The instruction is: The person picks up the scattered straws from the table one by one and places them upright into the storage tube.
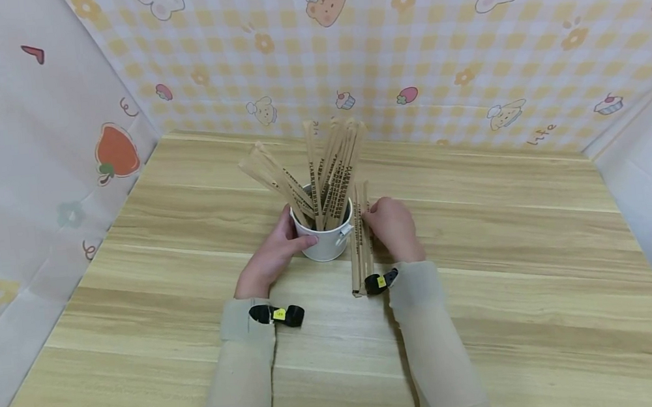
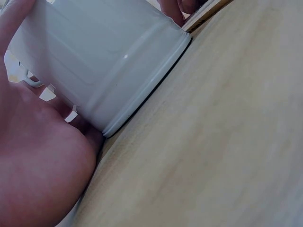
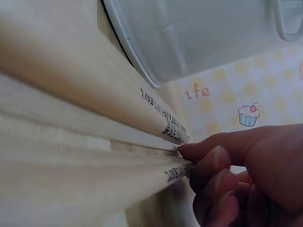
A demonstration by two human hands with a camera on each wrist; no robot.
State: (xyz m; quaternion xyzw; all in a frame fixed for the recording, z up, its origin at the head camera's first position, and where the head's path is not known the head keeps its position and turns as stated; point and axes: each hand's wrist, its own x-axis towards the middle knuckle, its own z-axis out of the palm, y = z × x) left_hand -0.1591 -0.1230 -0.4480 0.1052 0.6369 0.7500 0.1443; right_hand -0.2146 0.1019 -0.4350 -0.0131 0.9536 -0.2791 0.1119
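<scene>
White cup was gripped by left hand. Flat sticks were pinched at far ends by right hand fingertips, long axis running back toward the wrist.

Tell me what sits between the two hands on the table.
In the head view, a white cup packed with paper-wrapped sticks stands between them. The left hand holds its side; the right hand pinches two wrapped sticks lying beside it.

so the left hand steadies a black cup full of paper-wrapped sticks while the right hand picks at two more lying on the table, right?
Not quite: the cup is white, not black, as the head view shows. The rest stands: the left hand holds it, full of paper-wrapped sticks, while the right hand pinches the two sticks lying on the table.
</scene>
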